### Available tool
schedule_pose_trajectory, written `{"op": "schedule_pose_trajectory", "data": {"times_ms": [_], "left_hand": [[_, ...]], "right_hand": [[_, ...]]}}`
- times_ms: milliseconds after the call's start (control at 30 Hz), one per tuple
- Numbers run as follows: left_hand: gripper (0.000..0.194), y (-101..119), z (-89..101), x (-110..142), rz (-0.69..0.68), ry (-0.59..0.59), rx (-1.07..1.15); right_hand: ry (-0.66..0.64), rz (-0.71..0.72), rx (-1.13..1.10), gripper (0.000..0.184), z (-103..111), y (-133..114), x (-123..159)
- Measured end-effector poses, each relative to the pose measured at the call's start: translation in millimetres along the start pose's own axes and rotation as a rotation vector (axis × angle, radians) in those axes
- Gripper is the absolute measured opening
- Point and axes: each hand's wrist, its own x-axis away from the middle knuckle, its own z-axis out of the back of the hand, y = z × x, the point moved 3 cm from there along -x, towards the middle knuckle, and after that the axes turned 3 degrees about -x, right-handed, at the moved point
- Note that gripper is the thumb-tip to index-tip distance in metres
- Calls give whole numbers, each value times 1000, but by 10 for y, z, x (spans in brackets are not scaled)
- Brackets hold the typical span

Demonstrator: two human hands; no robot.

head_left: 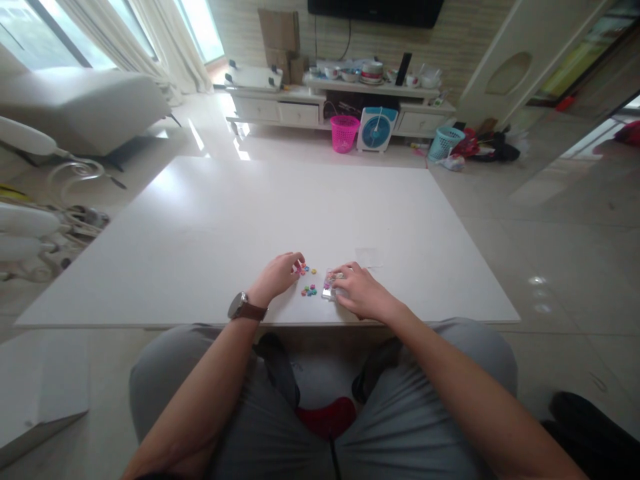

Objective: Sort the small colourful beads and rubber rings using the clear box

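Note:
Near the table's front edge, my left hand point(278, 275) has its fingers curled down at a loose group of small coloured pieces point(307, 269). Its fingertips are bent together, and whatever lies between them is too small to make out. A second little cluster of coloured pieces point(309, 291) lies closer to me, between my hands. My right hand point(364, 291) is closed around a small clear plastic box point(328, 292) with some coloured pieces in it; the fingers partly hide the box. Just beyond that hand, a flat transparent sheet or lid point(369, 257) rests on the white table point(310, 207).
Past the table stand a pink basket point(344, 135), a blue box fan point(376, 129) and a light-blue basket point(445, 143), before a low TV cabinet point(300, 113). White chairs point(30, 227) are at the left. My legs are under the front edge.

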Motion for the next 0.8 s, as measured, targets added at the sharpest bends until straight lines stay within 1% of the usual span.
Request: {"op": "schedule_pose_trajectory", "data": {"times_ms": [100, 267, 400, 500, 567, 600, 633, 700, 733, 800], "left_hand": [[26, -21, -11, -10, 14, -12, 0], [33, -78, 19, -20, 49, -4, -5], [32, -92, 104, 3, 63, -15, -22], [29, -18, 202, 40, 60, 27, 6], [23, 102, 232, 67, 42, 61, 145], [22, 179, 221, 78, 33, 46, 275], [24, 264, 197, 87, 19, 18, 432], [30, 431, 120, 100, 12, -86, 692], [34, 497, 82, 104, 22, -135, 774], [40, 576, 33, 107, 45, -181, 871]], "right_hand": [[43, -5, 4, 25, 42, 29, 8], [63, -3, 11, 25, 67, 41, 24], [75, 0, 7, 26, 72, 55, 29], [102, -4, -11, 26, 89, 68, 27], [143, 14, -43, 26, 108, 55, 19], [171, 32, -72, 25, 118, 40, 13], [202, 56, -111, 25, 127, 20, 6], [259, 111, -210, 25, 137, -26, -9], [280, 135, -257, 23, 136, -46, -15], [301, 167, -323, 20, 124, -73, -26]]}}
